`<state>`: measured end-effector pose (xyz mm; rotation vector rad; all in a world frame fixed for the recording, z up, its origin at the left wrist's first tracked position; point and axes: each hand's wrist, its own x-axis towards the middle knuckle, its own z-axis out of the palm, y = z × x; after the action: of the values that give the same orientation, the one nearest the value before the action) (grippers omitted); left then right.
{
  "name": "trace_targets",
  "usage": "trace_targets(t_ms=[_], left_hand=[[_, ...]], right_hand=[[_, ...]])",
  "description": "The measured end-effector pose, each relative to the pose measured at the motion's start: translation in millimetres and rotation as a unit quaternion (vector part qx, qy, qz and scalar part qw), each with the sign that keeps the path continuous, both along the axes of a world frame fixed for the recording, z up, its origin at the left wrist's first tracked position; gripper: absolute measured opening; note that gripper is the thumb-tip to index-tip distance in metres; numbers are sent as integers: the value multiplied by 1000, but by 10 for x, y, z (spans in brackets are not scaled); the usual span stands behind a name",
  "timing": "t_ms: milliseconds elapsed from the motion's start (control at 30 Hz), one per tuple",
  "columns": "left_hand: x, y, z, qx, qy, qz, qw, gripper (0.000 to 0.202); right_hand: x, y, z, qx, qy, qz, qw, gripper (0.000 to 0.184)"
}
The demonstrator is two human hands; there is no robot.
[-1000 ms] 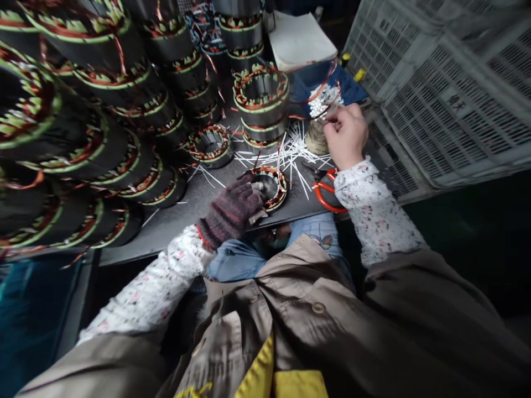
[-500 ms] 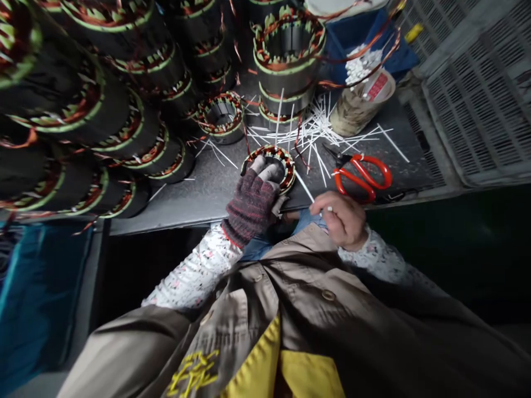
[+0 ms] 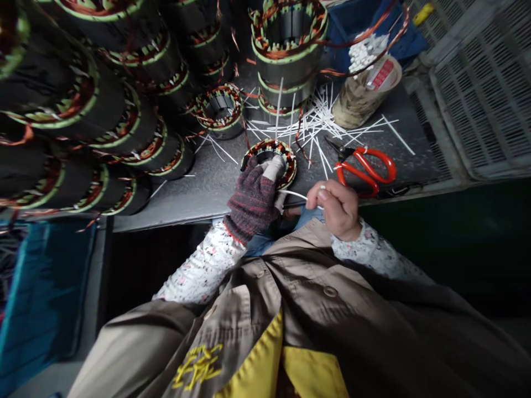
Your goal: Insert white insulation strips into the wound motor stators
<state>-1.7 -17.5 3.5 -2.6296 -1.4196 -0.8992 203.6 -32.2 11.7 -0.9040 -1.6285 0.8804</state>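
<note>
A motor stator (image 3: 290, 172) with copper windings and a pale green rim rests near the bench's front edge. My left hand (image 3: 255, 190), in a dark knitted glove with white-covered fingertips, grips its near side, fingers reaching into the ring and thumb outside. My bare right hand (image 3: 337, 207) pinches a white cable tie (image 3: 293, 193), which bends slightly toward the stator's near right edge by my left thumb. Where its tip ends is hidden there. Two more ties (image 3: 279, 105) stand up from the stator's far side. Red-handled scissors (image 3: 390, 166) lie right of my right hand.
Loose cable ties (image 3: 315, 119) are strewn behind the stator. A cup (image 3: 352, 105) holding bundled ties stands at right, before a blue bin (image 3: 346, 25). Stacked stators (image 3: 286, 69) fill the back and left. A grey plastic crate (image 3: 477, 99) borders the right side.
My right hand has shifted left and slightly up. The cable tie's far end has gone from the stator's right rim to its near edge, and the tie now bends. My left fingers have shifted on the ring.
</note>
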Motion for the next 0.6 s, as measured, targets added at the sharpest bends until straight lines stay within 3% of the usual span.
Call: trace_targets(t_ms=[333, 600], left_hand=[[-4, 10, 9, -66, -3, 6, 998, 63], [-6, 2, -17, 13, -23, 8, 1000, 62]], right_hand=[[115, -146, 8, -49, -30, -31, 998, 42], [-144, 42, -107, -62, -5, -26, 998, 50]])
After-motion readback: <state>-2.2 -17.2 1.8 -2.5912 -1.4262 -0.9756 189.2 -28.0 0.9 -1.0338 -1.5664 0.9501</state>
